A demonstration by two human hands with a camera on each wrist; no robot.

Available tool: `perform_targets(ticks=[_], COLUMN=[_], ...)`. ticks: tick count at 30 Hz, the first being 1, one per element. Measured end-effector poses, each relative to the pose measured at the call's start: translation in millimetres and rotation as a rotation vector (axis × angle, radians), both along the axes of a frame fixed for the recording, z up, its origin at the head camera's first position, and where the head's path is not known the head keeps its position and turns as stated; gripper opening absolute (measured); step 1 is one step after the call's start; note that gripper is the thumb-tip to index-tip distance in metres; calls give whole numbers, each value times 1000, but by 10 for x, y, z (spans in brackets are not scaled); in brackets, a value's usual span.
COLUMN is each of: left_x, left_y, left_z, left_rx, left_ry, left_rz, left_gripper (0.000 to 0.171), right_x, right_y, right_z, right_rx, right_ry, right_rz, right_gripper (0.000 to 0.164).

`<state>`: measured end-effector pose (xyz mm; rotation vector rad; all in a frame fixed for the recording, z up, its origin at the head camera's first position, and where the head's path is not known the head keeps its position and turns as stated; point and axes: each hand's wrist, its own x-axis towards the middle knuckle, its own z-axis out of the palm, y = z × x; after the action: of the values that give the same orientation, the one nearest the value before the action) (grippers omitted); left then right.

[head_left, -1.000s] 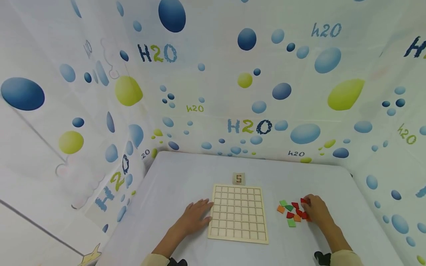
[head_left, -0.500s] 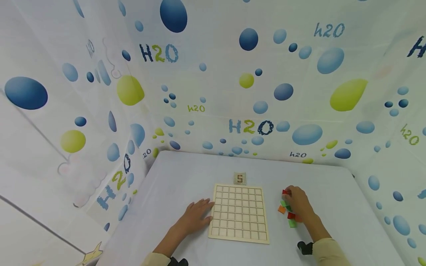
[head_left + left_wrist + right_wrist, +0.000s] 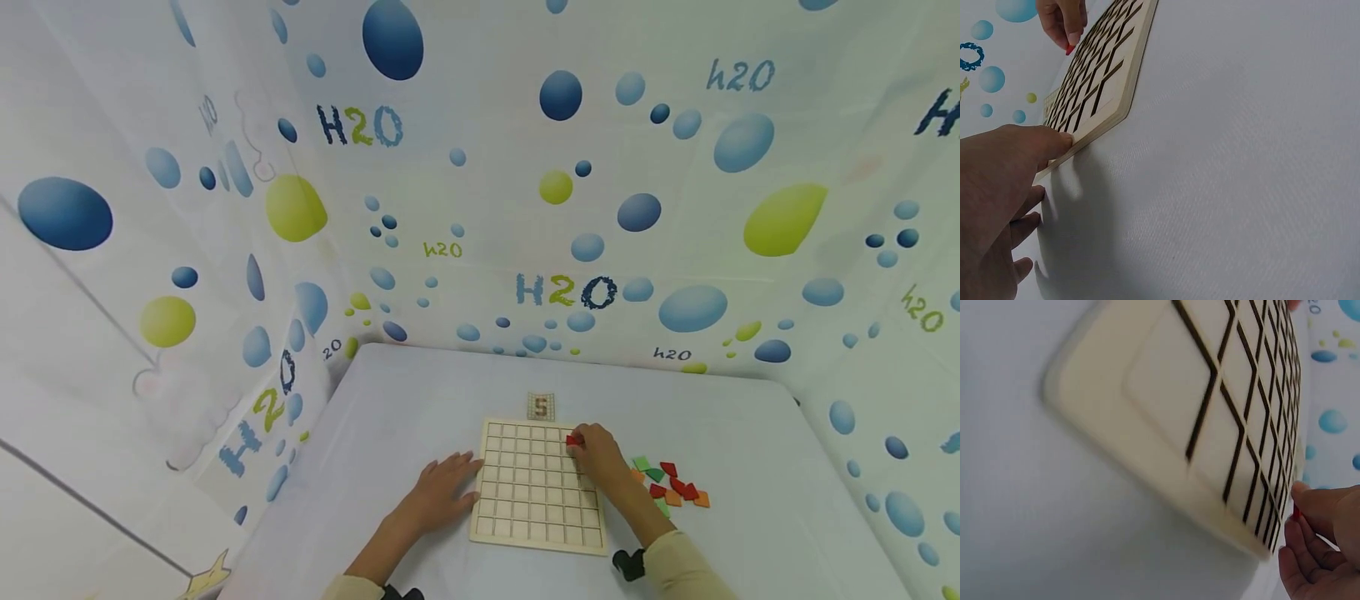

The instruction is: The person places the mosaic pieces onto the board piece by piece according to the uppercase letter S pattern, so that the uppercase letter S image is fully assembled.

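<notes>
A pale wooden grid board (image 3: 537, 507) with square cells lies flat in the head view. My left hand (image 3: 444, 490) rests at its left side, fingers extended; in the left wrist view the thumb (image 3: 1059, 145) touches the board's edge. Over the board's far right corner, my right hand (image 3: 602, 458) pinches a small red tile (image 3: 573, 440) between thumb and fingertips. The right wrist view shows only a sliver of that red tile (image 3: 1296, 513). Whether it touches the board cannot be told.
Several loose red, green and orange tiles (image 3: 669, 497) lie right of the board, partly behind the right forearm. A small gridded card (image 3: 541, 407) with an S-like pattern lies beyond the board's far edge. A white cloth (image 3: 420, 400) covers the table; printed sheets surround it.
My right hand has picked a red tile from the loose pile and carried it left over the board's far right corner. The left hand stays at the board's left edge.
</notes>
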<state>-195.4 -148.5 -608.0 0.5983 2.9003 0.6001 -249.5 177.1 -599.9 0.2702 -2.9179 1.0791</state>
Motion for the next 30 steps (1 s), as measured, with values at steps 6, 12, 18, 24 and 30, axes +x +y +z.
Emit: perform_targets(ticks=[6,12,18,24,30], left_x=[6,8,14,17,8], left_y=[-7,-12,-17,-19,-8], left_z=[2,-16,-13,-8,-32], left_rx=[23,17,20,33,30], left_ry=[-14,-9,-4,1,5], left_rz=[9,10,21,17,15], left_gripper=[55,56,56,56,56], right_x=[26,44,81,107,88], right_y=[-212,-289,-341,-369,-340], right_z=[-115,-127,-147,-146,-156], right_rx=[-12,-3,68,62,13], right_ry=[51,61,118,144,116], right_rz=[34,27,58,67,62], right_gripper=[21,13,16,21,10])
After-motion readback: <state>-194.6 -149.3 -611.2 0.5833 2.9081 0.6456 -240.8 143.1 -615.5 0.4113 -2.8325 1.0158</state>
